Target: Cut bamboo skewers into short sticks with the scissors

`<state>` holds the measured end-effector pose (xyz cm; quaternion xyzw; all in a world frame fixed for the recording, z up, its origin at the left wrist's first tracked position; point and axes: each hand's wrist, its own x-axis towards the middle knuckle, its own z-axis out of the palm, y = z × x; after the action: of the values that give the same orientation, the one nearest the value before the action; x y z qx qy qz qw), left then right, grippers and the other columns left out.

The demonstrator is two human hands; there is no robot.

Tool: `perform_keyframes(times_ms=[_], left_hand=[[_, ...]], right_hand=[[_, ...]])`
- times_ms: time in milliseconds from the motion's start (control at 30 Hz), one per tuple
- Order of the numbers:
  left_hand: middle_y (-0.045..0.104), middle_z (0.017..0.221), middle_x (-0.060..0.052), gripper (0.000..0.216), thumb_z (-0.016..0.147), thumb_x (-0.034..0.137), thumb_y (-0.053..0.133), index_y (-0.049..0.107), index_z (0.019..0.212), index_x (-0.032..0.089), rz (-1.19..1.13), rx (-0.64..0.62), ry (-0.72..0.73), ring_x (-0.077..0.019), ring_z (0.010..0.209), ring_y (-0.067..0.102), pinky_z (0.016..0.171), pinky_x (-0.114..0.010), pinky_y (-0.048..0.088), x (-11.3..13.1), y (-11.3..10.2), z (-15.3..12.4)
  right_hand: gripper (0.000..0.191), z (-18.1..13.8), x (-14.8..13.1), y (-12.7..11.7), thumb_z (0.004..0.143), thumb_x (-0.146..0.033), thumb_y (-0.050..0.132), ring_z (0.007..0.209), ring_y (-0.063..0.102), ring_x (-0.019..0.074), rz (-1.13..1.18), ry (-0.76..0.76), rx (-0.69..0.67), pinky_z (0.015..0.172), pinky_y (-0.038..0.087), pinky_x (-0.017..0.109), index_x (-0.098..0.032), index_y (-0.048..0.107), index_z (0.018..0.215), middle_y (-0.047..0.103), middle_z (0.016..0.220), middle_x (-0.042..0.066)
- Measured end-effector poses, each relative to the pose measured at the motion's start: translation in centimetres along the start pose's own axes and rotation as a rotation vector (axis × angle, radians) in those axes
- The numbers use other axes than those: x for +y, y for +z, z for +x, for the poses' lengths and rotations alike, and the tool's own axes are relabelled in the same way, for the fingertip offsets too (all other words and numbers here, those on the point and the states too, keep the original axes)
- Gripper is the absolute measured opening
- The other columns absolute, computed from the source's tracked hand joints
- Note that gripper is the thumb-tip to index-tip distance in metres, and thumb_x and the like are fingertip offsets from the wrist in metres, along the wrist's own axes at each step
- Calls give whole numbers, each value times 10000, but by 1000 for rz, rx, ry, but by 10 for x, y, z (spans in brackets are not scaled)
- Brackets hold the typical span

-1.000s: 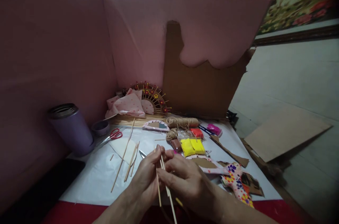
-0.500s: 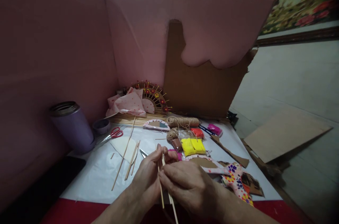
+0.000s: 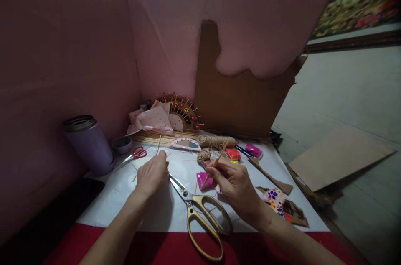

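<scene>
My right hand [image 3: 233, 182] pinches thin wooden skewers [image 3: 216, 163] that point up and away toward the twine. It hovers over a magenta clay packet [image 3: 202, 180]. My left hand [image 3: 152, 174] reaches forward over the white sheet [image 3: 163, 210], fingers curled down onto loose skewers lying there; what it grips is hidden. Large gold-handled scissors [image 3: 200, 217] lie on the sheet between my two hands, blades pointing toward the left hand.
A purple tumbler [image 3: 88, 143], small lid [image 3: 122, 144] and red-handled scissors [image 3: 135, 154] sit left. A twine spool [image 3: 216, 141], clay packets [image 3: 253, 150], a decorated half-wheel [image 3: 183, 114], pink cloth [image 3: 153, 119] and cardboard scraps [image 3: 271, 179] lie behind. Pink cardboard walls [image 3: 175, 39] enclose the back.
My hands have parted. The left hand moved forward and left onto the loose skewers; the right hand kept skewers and shifted right. The gold scissors now show between them.
</scene>
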<state>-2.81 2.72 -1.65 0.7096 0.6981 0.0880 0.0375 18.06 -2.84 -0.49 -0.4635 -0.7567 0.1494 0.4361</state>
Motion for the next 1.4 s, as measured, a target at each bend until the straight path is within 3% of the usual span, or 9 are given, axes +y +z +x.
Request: perform_keyframes(times_ms=[133,300,500,667,1033,1233,1400], left_hand=[[624,966,-164,220,821,141,365,549,940,140,67,-9,18,-255,879,603,695,-332,402,0,6,-2],[596,1004,-174,250,856,254,387,578,953,126,153,65,51,-300,988,519,761,-370,395,4,7,-1],[603,977,-167,287,869,312,402,586,972,118,211,123,105,-313,945,510,736,-380,383,8,7,-2],[607,974,-157,274,867,322,424,590,964,127,229,128,125,-301,942,514,724,-362,371,9,9,-4],[624,933,-129,245,863,317,455,604,929,134,212,198,163,-284,902,524,706,-354,361,13,12,-6],[649,875,-112,168,841,245,507,633,866,137,-17,237,327,-262,870,523,720,-357,384,17,17,-7],[649,797,-61,123,826,244,555,657,843,178,-667,243,626,-193,809,543,728,-314,426,36,24,-18]], right_hand=[[248,1,3,3,896,-263,478,557,506,124,-23,-1,-13,570,378,253,-168,574,688,567,611,4],[226,3,2,2,889,-231,479,548,488,118,-52,0,-36,572,357,250,-167,567,691,560,594,-2],[208,4,13,4,851,-194,509,573,472,123,-119,35,-79,562,327,253,-172,534,645,555,620,6],[283,2,26,12,790,-137,563,495,425,106,-107,92,-104,499,297,239,-175,493,519,507,512,-16],[221,1,36,16,775,-146,593,501,534,105,6,233,-149,493,382,213,-147,591,554,609,523,2],[226,0,34,17,774,-134,584,462,526,97,35,279,-188,449,368,195,-128,631,553,626,512,21],[212,-1,26,16,764,-133,576,482,515,104,26,245,-203,475,358,204,-129,669,573,628,514,18]])
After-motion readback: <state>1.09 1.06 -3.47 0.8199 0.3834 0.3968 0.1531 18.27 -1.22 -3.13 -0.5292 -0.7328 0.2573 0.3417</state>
